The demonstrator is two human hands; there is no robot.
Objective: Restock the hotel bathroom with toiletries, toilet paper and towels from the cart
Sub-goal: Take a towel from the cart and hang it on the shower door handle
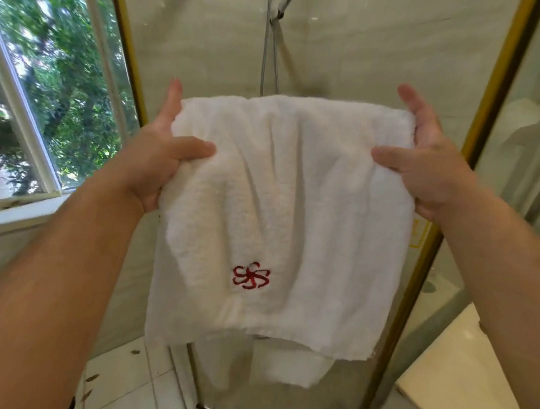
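Observation:
A white towel (293, 211) with a red embroidered logo (251, 275) hangs folded in front of the glass shower enclosure. My left hand (158, 154) pinches its upper left edge, thumb in front and fingers behind. My right hand (427, 162) pinches the upper right edge the same way. The towel's top fold lies level between both hands, and a second layer hangs lower behind it. Whatever may carry the fold is hidden by the cloth.
A gold-framed glass shower door (493, 91) stands behind the towel, with a shower hose (266, 47) inside. A window (49, 99) is at the left. A white fixture (460, 364) sits low at the right. Tiled floor (121, 381) lies below.

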